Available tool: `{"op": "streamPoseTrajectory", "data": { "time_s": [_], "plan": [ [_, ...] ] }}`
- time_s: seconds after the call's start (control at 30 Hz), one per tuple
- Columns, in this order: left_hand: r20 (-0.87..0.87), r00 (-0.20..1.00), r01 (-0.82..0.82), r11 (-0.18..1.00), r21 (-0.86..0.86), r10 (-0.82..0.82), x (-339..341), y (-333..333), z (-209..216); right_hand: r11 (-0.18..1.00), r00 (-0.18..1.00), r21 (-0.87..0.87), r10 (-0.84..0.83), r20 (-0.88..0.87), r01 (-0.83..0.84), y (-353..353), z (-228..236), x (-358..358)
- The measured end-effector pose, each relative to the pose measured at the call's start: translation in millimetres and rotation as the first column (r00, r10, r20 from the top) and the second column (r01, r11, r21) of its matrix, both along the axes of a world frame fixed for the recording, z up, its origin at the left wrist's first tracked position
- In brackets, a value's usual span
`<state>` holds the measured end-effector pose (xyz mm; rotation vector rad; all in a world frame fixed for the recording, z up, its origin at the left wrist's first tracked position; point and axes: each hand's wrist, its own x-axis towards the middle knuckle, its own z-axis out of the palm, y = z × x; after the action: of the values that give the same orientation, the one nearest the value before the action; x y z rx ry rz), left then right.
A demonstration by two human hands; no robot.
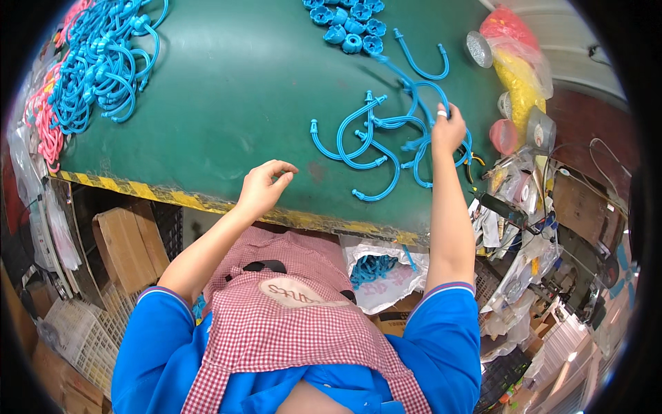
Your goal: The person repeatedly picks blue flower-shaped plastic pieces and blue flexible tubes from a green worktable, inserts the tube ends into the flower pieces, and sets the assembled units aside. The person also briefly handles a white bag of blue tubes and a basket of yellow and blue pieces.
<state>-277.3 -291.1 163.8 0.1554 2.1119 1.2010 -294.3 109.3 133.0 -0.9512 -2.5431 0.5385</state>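
Observation:
My right hand [448, 130] is closed around a curved blue plastic tube [431, 84] with ribbed ends. Some of the blue around that hand is smeared by motion, so which pieces move with it is hard to tell. Several similar curved tubes [380, 197] lie loosely on the green table [227, 90], to the left of my right hand. Over the table's near edge hovers my left hand [262, 188], its fingers loosely bent and apart from the thumb, with nothing visible in it. At the far side sits a cluster of blue flower-shaped cups [352, 26].
Joined blue tubes [103, 69] are heaped at the far left, beside pink ones [48, 127]. Bags of red [507, 27] and yellow pieces [518, 79] line the right edge, near yellow-handled pliers [472, 164]. A white bag [372, 241] with blue parts hangs below the table.

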Motion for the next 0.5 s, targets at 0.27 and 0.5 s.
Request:
{"op": "streamPoseTrajectory", "data": {
  "time_s": [0.27, 0.5],
  "plan": [
    [-0.129, 0.991, 0.088, 0.918, 0.386, -0.04, -64.1, 28.8, 40.6, 0.982, 0.833, -0.19, -0.11, -0.543, 0.005, -62.4, 91.9, 32.2],
    [0.215, 0.939, -0.015, 0.59, 0.807, -0.269, -93.3, 62.9, 138.9, 0.843, 0.597, -0.52, -0.348, -0.723, -0.139, -174.1, 155.7, 80.3]
  ]
}}
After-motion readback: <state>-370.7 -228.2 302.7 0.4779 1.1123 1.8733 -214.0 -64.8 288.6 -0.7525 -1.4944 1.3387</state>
